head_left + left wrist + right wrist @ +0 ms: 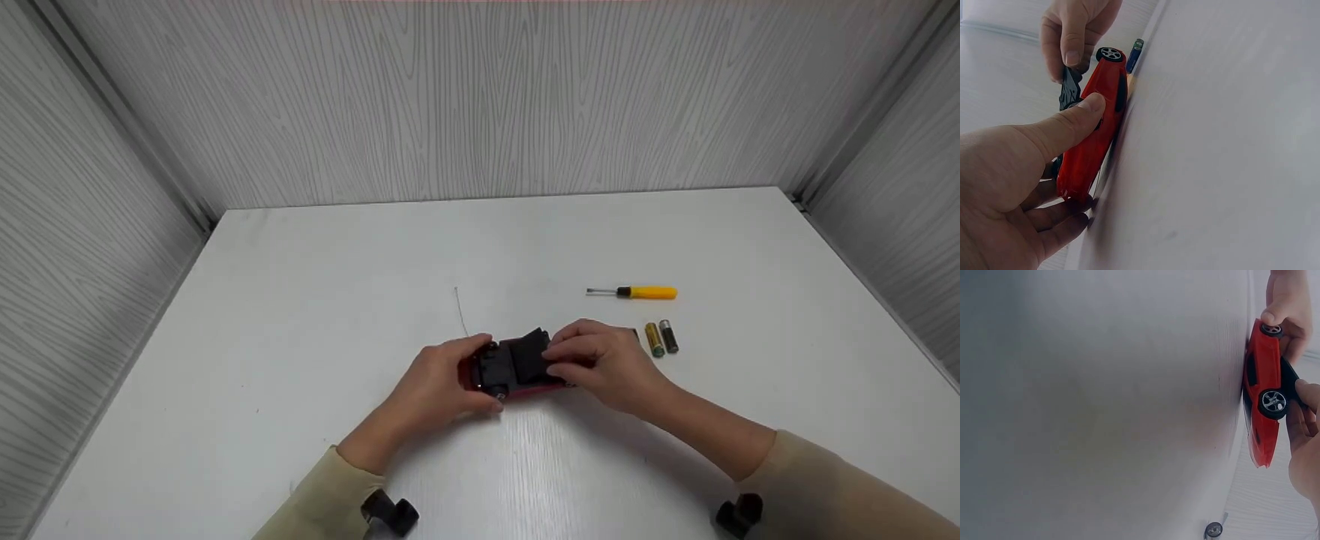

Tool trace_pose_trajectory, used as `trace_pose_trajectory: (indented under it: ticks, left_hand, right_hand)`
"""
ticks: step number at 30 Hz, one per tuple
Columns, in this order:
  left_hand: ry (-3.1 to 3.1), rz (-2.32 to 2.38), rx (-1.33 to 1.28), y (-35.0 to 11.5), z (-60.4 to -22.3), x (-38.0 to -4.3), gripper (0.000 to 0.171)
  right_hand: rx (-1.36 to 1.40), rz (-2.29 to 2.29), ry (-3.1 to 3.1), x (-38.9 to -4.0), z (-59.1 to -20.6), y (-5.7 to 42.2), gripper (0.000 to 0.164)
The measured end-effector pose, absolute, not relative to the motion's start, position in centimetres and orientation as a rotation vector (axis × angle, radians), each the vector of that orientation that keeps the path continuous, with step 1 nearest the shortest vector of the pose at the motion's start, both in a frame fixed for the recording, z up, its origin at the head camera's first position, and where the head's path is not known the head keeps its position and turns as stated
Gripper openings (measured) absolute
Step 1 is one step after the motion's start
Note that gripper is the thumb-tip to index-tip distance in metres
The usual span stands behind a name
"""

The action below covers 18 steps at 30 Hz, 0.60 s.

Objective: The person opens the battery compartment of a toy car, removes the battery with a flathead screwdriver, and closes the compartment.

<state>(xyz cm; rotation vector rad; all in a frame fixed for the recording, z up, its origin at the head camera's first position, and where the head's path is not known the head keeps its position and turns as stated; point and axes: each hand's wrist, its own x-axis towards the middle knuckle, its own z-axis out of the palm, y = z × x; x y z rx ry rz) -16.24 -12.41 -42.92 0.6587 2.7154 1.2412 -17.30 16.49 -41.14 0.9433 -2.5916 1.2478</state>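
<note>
A red toy car (1088,154) lies upside down on the table, its black underside (495,371) facing up. Around one end of it my left hand (439,379) grips, thumb on the near side and fingers on the far side. My right hand (607,367) pinches a black cover (529,357) between thumb and fingers. In the head view that cover slants over the middle of the underside; the left wrist view shows the cover (1069,93) tilted up from the car. Part of the underside is hidden beneath the cover and right hand.
Beyond the right hand lie a gold-and-green battery (655,340) and a dark battery (669,336), side by side. A yellow-handled screwdriver (649,292) lies farther back. From the car's left end a thin wire (460,311) reaches away. Grained panels (480,97) enclose the table's back and sides.
</note>
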Motion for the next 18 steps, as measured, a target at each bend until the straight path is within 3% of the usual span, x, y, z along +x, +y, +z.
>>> trace_pose_trajectory:
  ticks: [18]
  left_hand:
    - [2.717,1.246,0.683,-12.51,-42.98,-16.27,0.09]
  right_hand:
    - [0.968,1.252,-2.57,-17.3,-41.31,16.35,0.017]
